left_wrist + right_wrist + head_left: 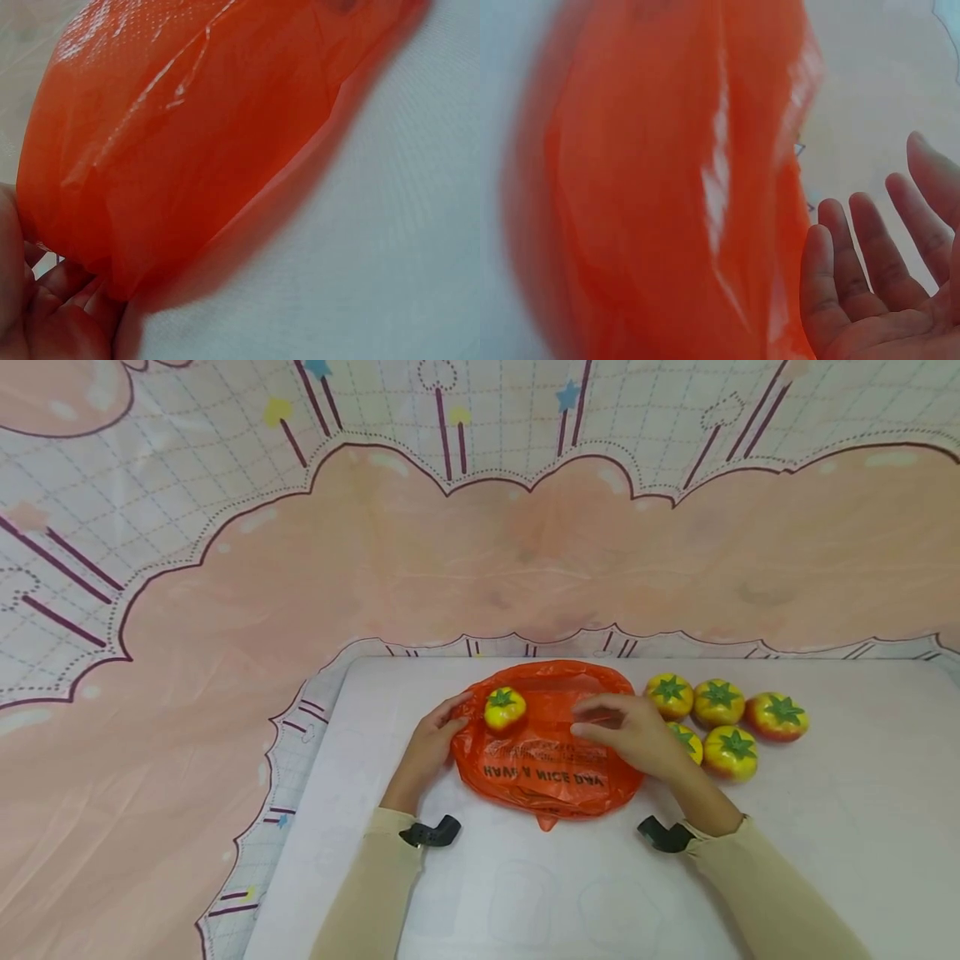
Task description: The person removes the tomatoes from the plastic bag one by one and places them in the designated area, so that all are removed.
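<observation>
A red plastic bag (551, 793) with printed lettering lies spread with its mouth wide on the white table. Inside it, near the left side, sits one yellow-red tomato-like fruit (505, 709) with a green star-shaped top. My left hand (435, 739) grips the bag's left edge; in the left wrist view, thumb and fingers (71, 289) close on the film. Over the bag's right part hovers my right hand (637, 731), its fingers apart and holding nothing. In the right wrist view its loosely bent fingers (885, 247) show beside the bag's side.
Several more tomato-like fruits (731, 752) sit grouped on the table just right of the bag, one partly hidden by my right hand. A patterned pink and white cloth (525, 552) rises behind the white table (862, 827).
</observation>
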`<action>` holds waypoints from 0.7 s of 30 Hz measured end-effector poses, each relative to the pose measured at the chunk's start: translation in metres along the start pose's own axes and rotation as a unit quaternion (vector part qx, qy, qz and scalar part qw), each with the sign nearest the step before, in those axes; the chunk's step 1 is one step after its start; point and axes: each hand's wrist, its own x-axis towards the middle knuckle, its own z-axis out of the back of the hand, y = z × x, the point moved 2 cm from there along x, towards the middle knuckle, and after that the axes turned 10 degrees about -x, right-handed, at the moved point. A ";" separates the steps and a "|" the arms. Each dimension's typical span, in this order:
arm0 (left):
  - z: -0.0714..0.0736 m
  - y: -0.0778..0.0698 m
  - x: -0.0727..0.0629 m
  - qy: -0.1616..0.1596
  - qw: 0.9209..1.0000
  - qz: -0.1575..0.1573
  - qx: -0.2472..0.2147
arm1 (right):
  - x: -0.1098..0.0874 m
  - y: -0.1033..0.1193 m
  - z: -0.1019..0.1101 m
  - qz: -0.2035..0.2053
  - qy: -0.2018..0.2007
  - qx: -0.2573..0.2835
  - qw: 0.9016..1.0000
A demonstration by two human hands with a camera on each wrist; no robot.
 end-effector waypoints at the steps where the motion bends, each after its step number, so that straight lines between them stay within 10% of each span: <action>1: 0.000 0.000 0.000 0.000 1.000 0.002 0.001 | 0.001 0.000 -0.002 -0.003 0.005 0.002 1.000; 21: 0.002 0.001 0.002 0.003 1.000 0.001 0.003 | 0.017 0.021 -0.046 -0.016 0.003 0.030 0.999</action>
